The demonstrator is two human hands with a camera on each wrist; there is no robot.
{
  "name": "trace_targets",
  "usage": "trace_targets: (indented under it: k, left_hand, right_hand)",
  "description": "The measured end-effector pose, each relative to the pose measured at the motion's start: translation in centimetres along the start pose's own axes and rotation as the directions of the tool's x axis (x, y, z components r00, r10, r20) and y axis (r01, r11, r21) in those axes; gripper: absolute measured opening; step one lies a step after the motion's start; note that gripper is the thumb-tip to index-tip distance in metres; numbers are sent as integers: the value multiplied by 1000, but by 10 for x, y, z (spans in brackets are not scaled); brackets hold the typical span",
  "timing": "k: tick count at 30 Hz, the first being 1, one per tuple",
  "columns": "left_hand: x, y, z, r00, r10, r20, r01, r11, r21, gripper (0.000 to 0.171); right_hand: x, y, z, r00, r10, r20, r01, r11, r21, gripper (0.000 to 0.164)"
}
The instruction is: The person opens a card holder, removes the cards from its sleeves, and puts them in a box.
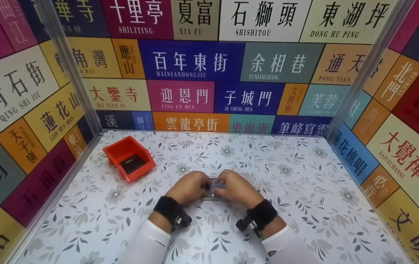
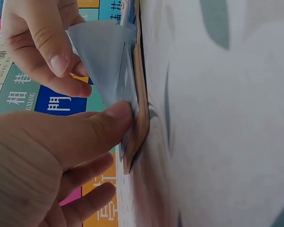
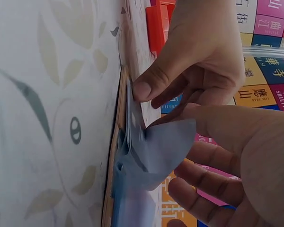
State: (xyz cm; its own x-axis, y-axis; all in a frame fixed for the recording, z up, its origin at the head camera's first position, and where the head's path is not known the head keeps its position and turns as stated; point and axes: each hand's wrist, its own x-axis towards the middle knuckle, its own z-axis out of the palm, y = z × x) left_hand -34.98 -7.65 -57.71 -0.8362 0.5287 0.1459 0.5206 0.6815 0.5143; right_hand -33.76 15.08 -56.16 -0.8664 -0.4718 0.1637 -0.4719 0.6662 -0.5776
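A thin flat plate (image 2: 142,111) with a brown edge lies on the table between both hands; its exact kind cannot be told. Over it lies a translucent grey-blue film (image 3: 163,149), one part lifted and curled away from the plate. My left hand (image 1: 193,185) has its thumb down on the film-covered plate, the index finger close to it, seemingly gripping there; the other fingers stay off it. My right hand (image 1: 237,187) appears to pinch the raised edge of the film by thumb and index finger. From above, the hands cover much of the plate.
A red plastic bin (image 1: 141,172) stands at the back left with a flat dark object (image 1: 132,163) in it. A small shiny thing (image 1: 256,188) lies beside the right hand. Sign-printed panels (image 1: 195,95) enclose the leaf-patterned table (image 1: 297,212) at the back and sides.
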Motion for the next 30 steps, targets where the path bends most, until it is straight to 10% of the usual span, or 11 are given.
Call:
trace_targets:
  k: [17, 30]
  left_hand:
    - [0, 3, 3, 999, -14, -43, 14, 1000, -7, 31]
    - [-2, 4, 1, 996, -83, -29, 84, 996, 13, 19]
  right_hand:
    - [-6, -12, 1, 1000, -12, 9, 13, 994, -112, 31]
    - [2, 5, -11, 959, 236, -156, -256, 959, -122, 29]
